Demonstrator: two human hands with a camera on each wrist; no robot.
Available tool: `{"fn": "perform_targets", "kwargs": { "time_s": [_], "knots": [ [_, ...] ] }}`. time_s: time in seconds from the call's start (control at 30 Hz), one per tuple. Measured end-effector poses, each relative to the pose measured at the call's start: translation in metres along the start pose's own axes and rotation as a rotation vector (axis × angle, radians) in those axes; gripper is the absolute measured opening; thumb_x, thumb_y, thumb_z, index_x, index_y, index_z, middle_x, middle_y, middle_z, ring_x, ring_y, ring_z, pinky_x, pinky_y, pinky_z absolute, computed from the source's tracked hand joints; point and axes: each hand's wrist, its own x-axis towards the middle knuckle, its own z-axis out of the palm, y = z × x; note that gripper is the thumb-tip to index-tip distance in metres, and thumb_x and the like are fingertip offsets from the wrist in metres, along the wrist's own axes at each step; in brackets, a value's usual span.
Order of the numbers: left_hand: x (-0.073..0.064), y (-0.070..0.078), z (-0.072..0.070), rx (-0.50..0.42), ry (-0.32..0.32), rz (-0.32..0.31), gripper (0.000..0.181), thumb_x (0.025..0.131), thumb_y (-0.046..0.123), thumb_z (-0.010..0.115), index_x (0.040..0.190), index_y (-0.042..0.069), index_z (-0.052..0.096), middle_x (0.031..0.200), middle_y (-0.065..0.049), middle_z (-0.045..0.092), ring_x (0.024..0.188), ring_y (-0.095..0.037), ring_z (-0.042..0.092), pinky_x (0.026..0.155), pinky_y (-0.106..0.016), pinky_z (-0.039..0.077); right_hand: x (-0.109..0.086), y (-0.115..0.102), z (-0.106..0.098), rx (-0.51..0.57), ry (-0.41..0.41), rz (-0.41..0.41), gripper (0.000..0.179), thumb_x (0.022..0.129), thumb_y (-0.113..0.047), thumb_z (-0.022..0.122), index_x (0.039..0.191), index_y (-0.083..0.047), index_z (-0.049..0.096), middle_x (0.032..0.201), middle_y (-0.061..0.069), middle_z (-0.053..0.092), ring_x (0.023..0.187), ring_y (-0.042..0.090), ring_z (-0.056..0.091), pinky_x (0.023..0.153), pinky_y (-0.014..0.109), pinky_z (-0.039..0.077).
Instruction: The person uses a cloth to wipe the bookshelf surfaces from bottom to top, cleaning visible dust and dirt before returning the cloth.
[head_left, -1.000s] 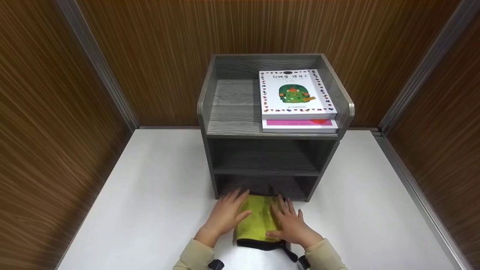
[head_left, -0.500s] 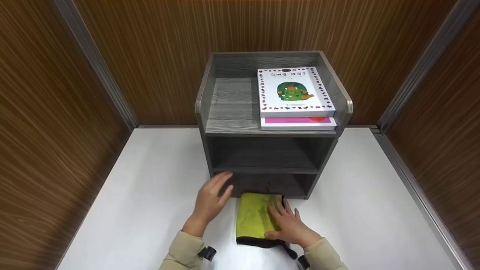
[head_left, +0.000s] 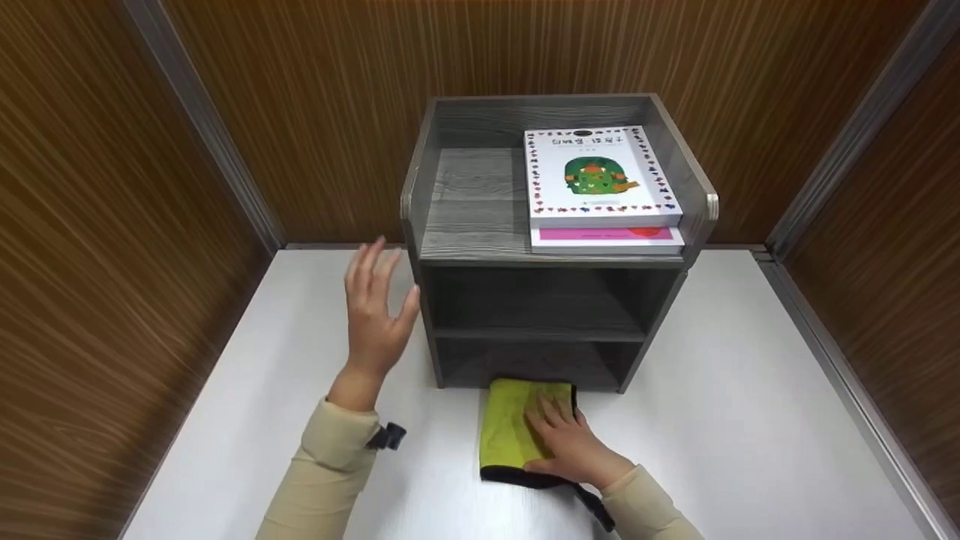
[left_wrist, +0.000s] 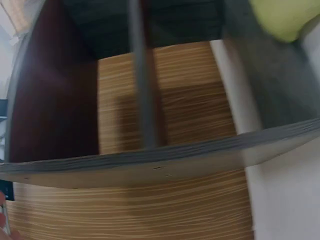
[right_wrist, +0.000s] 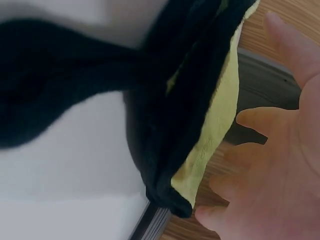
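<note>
A folded yellow-green cloth (head_left: pixel 510 427) with black edging and a black loop (head_left: pixel 596 506) lies on the white table in front of the grey shelf unit (head_left: pixel 540 334). My right hand (head_left: pixel 576 448) rests on the cloth's right part, fingers spread and fairly straight. In the right wrist view the black edging (right_wrist: pixel 185 100) and the right hand (right_wrist: pixel 270 170) appear side by side. My left hand (head_left: pixel 373 322) is raised beside the shelf's left side, fingers apart and holding nothing. Only a bit of its fingers shows at the left wrist view's lower left edge.
Two white picture books (head_left: pixel 600 180) lie stacked on the right of the shelf's top tray. Two open compartments sit below. Brown wood-grain panels (head_left: pixel 300 112) with metal corner strips stand behind and on both sides of the white table (head_left: pixel 247 420).
My left hand has lifted off the cloth and moved left and up, to beside the shelf's upper left side. The right hand stays on the cloth.
</note>
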Motion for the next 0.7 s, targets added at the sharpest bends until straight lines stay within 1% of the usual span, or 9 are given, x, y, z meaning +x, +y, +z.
{"fn": "perform_targets", "kwargs": {
  "time_s": [0.07, 0.13, 0.23, 0.3, 0.4, 0.47, 0.57, 0.63, 0.7],
  "knots": [
    [0.017, 0.000, 0.000, -0.023, -0.013, -0.018, 0.049, 0.086, 0.022, 0.057, 0.130, 0.000, 0.047, 0.140, -0.017, 0.039, 0.132, -0.033, 0.028, 0.108, -0.047, 0.019, 0.003, 0.000, 0.000, -0.015, -0.007, -0.017, 0.083, 0.083, -0.050, 0.062, 0.143, -0.001, 0.032, 0.148, 0.029, 0.016, 0.132, 0.052, 0.012, 0.098, 0.068, 0.019],
    [0.032, 0.001, 0.001, -0.063, -0.040, -0.039, 0.054, 0.089, 0.026, 0.053, 0.135, 0.000, 0.041, 0.144, -0.016, 0.034, 0.135, -0.028, 0.025, 0.109, -0.044, 0.019, 0.005, -0.001, 0.001, -0.022, -0.015, -0.033, 0.081, 0.084, -0.048, 0.061, 0.143, -0.002, 0.032, 0.148, 0.029, 0.015, 0.133, 0.052, 0.012, 0.099, 0.067, 0.019],
    [0.052, 0.000, 0.006, -0.169, -0.083, -0.073, 0.057, 0.094, 0.031, 0.045, 0.140, 0.001, 0.034, 0.148, -0.012, 0.030, 0.137, -0.021, 0.023, 0.110, -0.040, 0.018, 0.009, -0.001, 0.003, -0.024, -0.032, -0.042, 0.080, 0.085, -0.046, 0.062, 0.144, -0.003, 0.030, 0.149, 0.029, 0.012, 0.134, 0.050, 0.010, 0.099, 0.066, 0.021],
    [0.061, -0.001, 0.011, -0.244, -0.103, -0.107, 0.056, 0.096, 0.033, 0.040, 0.142, 0.002, 0.032, 0.149, -0.009, 0.028, 0.137, -0.017, 0.022, 0.110, -0.036, 0.018, 0.011, 0.000, 0.005, -0.025, -0.036, -0.036, 0.081, 0.084, -0.046, 0.063, 0.144, -0.003, 0.030, 0.149, 0.029, 0.010, 0.134, 0.049, 0.009, 0.099, 0.066, 0.021],
    [0.068, -0.003, 0.020, -0.344, -0.103, -0.143, 0.052, 0.099, 0.032, 0.035, 0.142, 0.002, 0.033, 0.149, -0.009, 0.030, 0.137, -0.014, 0.023, 0.110, -0.033, 0.018, 0.015, 0.001, 0.008, -0.052, -0.028, -0.022, 0.084, 0.082, -0.047, 0.065, 0.145, -0.004, 0.030, 0.149, 0.029, 0.010, 0.135, 0.049, 0.009, 0.101, 0.064, 0.021],
    [0.071, 0.000, 0.023, -0.406, -0.091, -0.161, 0.051, 0.100, 0.032, 0.033, 0.139, -0.001, 0.035, 0.147, -0.014, 0.032, 0.136, -0.015, 0.024, 0.110, -0.032, 0.019, 0.018, 0.001, 0.009, -0.069, -0.017, -0.014, 0.088, 0.079, -0.049, 0.068, 0.145, -0.004, 0.030, 0.149, 0.029, 0.010, 0.135, 0.049, 0.009, 0.101, 0.064, 0.020],
    [0.076, 0.009, 0.021, -0.477, -0.063, -0.153, 0.052, 0.102, 0.033, 0.031, 0.133, -0.009, 0.036, 0.144, -0.023, 0.032, 0.136, -0.023, 0.027, 0.110, -0.033, 0.019, 0.024, 0.001, 0.011, -0.065, -0.034, 0.010, 0.096, 0.075, -0.053, 0.069, 0.147, -0.006, 0.026, 0.151, 0.027, 0.007, 0.135, 0.048, 0.006, 0.101, 0.066, 0.015],
    [0.080, 0.016, 0.017, -0.511, -0.060, -0.149, 0.048, 0.102, 0.028, 0.030, 0.127, -0.012, 0.036, 0.143, -0.028, 0.031, 0.136, -0.026, 0.027, 0.110, -0.034, 0.018, 0.027, 0.000, 0.012, -0.050, -0.067, 0.035, 0.101, 0.074, -0.058, 0.067, 0.148, -0.007, 0.022, 0.151, 0.026, 0.003, 0.135, 0.048, 0.003, 0.101, 0.067, 0.012],
    [0.084, 0.020, 0.015, -0.530, -0.077, -0.150, 0.041, 0.100, 0.021, 0.030, 0.124, -0.012, 0.036, 0.143, -0.028, 0.031, 0.136, -0.025, 0.027, 0.110, -0.034, 0.018, 0.028, -0.002, 0.013, -0.034, -0.102, 0.063, 0.104, 0.073, -0.062, 0.065, 0.149, -0.007, 0.018, 0.151, 0.027, 0.000, 0.135, 0.049, 0.001, 0.100, 0.069, 0.010]
  ]
}}
